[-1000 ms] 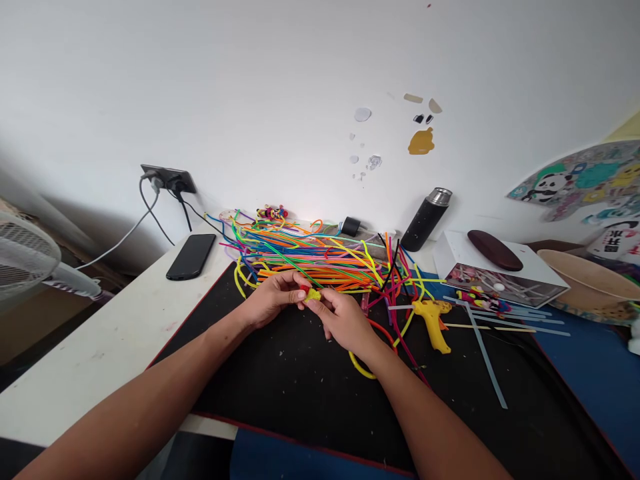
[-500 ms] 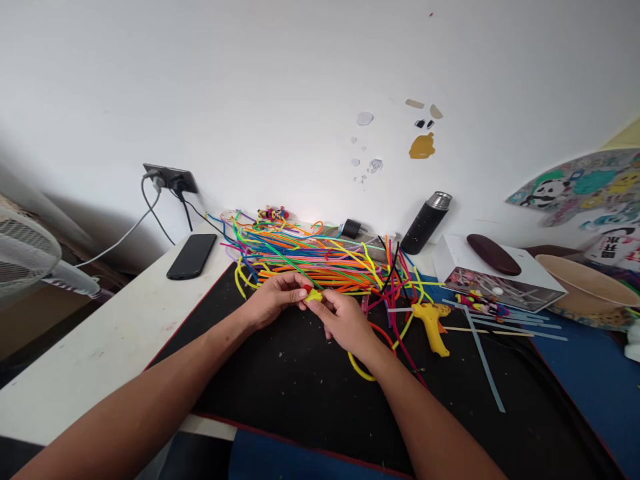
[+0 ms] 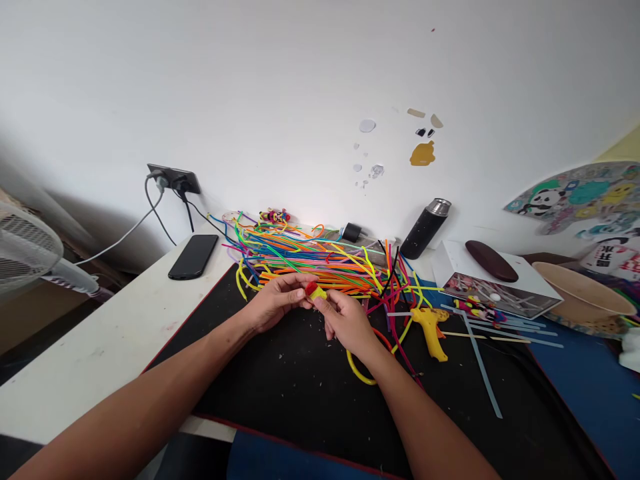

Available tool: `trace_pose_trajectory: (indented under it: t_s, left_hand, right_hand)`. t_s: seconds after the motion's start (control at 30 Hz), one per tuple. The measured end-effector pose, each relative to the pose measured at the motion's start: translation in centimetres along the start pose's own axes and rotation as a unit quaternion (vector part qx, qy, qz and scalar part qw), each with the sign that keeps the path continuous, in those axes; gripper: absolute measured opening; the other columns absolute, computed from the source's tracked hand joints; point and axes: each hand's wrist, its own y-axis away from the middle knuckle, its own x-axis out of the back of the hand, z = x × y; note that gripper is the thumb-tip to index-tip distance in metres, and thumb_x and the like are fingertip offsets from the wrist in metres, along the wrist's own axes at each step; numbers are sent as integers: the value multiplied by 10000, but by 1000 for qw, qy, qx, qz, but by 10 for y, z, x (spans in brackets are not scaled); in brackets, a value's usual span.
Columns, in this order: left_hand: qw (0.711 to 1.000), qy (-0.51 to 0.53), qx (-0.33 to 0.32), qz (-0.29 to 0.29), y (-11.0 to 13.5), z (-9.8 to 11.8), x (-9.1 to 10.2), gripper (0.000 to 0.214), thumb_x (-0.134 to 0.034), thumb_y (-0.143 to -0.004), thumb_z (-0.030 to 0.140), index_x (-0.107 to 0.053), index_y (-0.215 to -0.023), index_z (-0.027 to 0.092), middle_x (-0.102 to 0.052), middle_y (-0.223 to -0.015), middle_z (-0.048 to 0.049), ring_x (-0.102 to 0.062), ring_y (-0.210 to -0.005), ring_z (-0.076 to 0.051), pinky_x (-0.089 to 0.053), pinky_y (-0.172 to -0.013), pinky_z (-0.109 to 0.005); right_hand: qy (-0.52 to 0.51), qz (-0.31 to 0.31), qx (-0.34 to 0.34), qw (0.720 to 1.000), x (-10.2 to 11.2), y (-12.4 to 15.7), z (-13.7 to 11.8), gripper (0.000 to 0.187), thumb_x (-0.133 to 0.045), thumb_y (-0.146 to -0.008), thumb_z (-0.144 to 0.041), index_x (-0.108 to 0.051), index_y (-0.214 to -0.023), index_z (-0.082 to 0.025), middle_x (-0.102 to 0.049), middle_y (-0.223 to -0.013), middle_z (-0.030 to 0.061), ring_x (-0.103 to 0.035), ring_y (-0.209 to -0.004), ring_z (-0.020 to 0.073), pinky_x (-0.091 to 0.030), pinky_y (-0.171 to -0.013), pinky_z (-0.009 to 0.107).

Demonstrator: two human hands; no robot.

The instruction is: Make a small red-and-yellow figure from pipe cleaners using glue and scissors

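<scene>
Both the left hand (image 3: 276,305) and the right hand (image 3: 346,325) pinch one small yellow piece (image 3: 318,293) (red at its upper end) between their fingertips, holding it just above the black mat (image 3: 300,393) on the worktop (image 3: 100,347). Close behind it lies a pile of coloured stems (image 3: 310,257). A glue gun (image 3: 431,325) rests near the right hand, and a phone (image 3: 193,256) lies well off to the left.
</scene>
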Motion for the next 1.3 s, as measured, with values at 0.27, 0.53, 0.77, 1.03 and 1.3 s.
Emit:
trace_pose_trajectory:
  t_s: [0.27, 0.53, 0.77, 1.03, 1.3]
  left_hand:
    - [1000, -25, -2, 4, -1, 1, -2, 350, -955, -717, 228, -816, -1027, 146, -779, -897, -68, -693, -733, -147, -540, -686, -252]
    - [999, -32, -6, 11, -1, 1, -2, 336, -961, -711, 300, -814, -959, 127, -769, -836, -62, -694, -677, -157, -517, -648, -263]
    - [999, -42, -22, -17, 0, 4, -5, 447, -968, -700, 265, -808, -1107, 175, -772, -884, -53, -726, -733, -177, -542, -703, -278]
    - [999, -48, -17, -6, -2, 1, -1, 369, -962, -709, 299, -826, -1011, 135, -781, -864, -70, -698, -683, -154, -532, -666, -265]
    - [999, -45, -9, 7, -2, -2, 2, 390, -959, -710, 315, -833, -1028, 127, -781, -842, -72, -674, -675, -147, -510, -659, -267]
  right_hand:
    - [-6, -15, -4, 1000, -2, 0, 4, 415, -590, -979, -613, -607, -850, -219, -495, -459, -87, -529, -377, 131, -400, -442, 234]
    - [-69, -31, -18, 997, -7, 0, 6, 439, -578, -977, -637, -594, -852, -216, -460, -422, -95, -513, -361, 126, -373, -427, 222]
    - [-108, -36, -27, 993, -6, -1, 2, 466, -597, -940, -676, -571, -846, -220, -438, -430, -107, -497, -347, 123, -354, -399, 223]
    - [-111, -46, -32, 992, -8, 0, 1, 497, -591, -931, -703, -578, -847, -213, -439, -426, -103, -499, -350, 119, -365, -407, 219]
    - [-118, -49, -33, 991, -8, 0, 0, 510, -599, -925, -714, -583, -842, -211, -441, -435, -102, -501, -354, 116, -369, -401, 217]
